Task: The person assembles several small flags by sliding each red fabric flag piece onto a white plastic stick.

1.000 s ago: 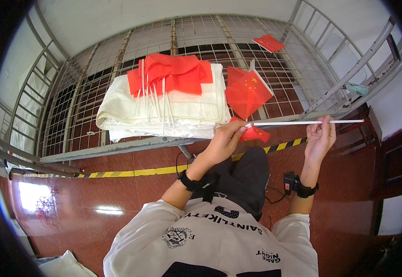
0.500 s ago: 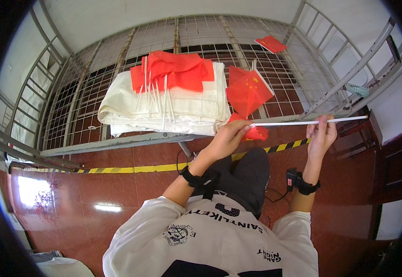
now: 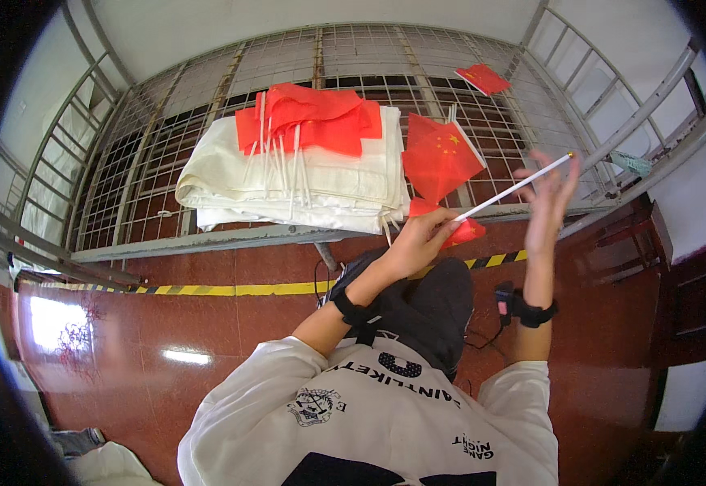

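Note:
My left hand (image 3: 415,243) is closed around the lower part of a small red hand flag (image 3: 468,232), its cloth bunched at the fingers. The flag's white stick (image 3: 509,192) slants up to the right and ends in a gold-coloured tip. Close by that tip is my right hand (image 3: 546,198), blurred by motion, fingers spread and off the stick. Beyond my left hand, more red flags with yellow stars (image 3: 440,166) lie beside a folded white cloth (image 3: 227,182). On that cloth rests a pile of red flags (image 3: 308,121), several white sticks pointing towards me.
A metal bed frame with a wire mesh base (image 3: 146,154) carries the cloth and flags. Farther back on the mesh lies another stack of red flags (image 3: 487,78). A bed rail (image 3: 641,121) rises at the right. Yellow-and-black tape (image 3: 276,289) runs along the red floor.
My right hand has let go of the stick, its fingers now spread. The stick has swung from nearly level to slanting upward right. My left hand keeps its hold.

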Available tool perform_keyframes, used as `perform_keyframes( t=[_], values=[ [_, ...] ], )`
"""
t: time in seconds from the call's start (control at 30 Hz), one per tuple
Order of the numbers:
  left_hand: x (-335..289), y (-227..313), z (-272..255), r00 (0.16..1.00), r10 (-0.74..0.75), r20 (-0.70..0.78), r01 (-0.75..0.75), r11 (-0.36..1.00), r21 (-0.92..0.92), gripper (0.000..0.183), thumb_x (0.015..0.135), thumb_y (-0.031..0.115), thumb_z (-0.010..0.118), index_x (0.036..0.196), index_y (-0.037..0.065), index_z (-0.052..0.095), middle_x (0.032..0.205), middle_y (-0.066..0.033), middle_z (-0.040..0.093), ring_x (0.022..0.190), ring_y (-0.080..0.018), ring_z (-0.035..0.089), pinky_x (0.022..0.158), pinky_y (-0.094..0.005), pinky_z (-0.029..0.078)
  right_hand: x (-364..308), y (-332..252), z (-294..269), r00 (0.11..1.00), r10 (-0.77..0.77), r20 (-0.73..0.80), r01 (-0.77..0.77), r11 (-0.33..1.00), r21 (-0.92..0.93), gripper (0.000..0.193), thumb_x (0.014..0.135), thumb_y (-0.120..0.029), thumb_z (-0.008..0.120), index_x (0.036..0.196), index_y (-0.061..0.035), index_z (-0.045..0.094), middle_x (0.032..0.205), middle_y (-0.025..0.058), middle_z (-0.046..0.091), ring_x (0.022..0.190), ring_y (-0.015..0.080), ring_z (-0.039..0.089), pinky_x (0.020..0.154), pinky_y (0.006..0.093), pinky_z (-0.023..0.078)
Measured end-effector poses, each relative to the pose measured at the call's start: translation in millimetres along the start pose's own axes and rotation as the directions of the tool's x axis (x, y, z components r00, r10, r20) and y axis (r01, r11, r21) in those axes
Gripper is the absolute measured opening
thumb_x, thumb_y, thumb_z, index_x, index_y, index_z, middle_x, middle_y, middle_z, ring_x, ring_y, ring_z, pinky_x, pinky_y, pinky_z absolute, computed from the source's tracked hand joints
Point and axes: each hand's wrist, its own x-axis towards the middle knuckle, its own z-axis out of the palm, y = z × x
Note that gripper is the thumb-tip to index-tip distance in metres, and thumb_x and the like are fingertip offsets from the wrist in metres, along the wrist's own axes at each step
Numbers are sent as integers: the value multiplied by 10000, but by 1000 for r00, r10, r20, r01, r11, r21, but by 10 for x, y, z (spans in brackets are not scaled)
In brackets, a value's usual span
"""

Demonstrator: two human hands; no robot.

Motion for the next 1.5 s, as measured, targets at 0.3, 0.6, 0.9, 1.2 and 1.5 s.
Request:
perform_keyframes(
  t=[0.3,0.6,0.9,1.2,1.5],
  values=[
    [-20,-126,50,994,-100,-45,91,981,-170,181,861,88,555,979,-48,560,857,-58,629,803,-70,566,703,-225,466,43,-117,103,914,66,401,40,967,-251,456,947,-339,304,1267,-38,425,1221,136,506,1131,232,479,953,349,358],
    [-10,-97,-32,978,-165,-129,132,963,-237,172,865,66,544,1014,-16,517,835,-69,620,795,-52,551,653,-202,451,-351,-5,263,720,181,670,23,959,-284,379,850,-26,489,1228,-40,470,1156,166,548,1027,248,554,863,302,409],
    [-18,-18,-97,984,-172,-34,152,935,-322,202,892,102,508,1057,4,444,854,-37,576,792,-49,497,656,-215,420,-276,31,259,852,276,446,-75,906,-417,315,811,-46,575,1125,-54,550,892,186,634,790,192,630,682,279,466],
    [-171,-272,-496,987,-138,86,142,989,-40,225,901,100,463,1096,-7,492,779,-24,551,732,-78,516,655,-222,427,377,62,85,998,58,30,-42,920,-390,198,861,-122,558,966,40,600,861,75,623,799,93,555,721,222,441],
    [-241,9,-1315,892,-45,-449,35,999,-31,381,832,-53,420,1202,29,446,963,-84,591,729,-102,557,587,-217,478,584,342,297,991,117,66,-97,962,-256,225,884,-190,528,973,-1,609,797,42,618,668,67,533,554,199,417]
  ],
)
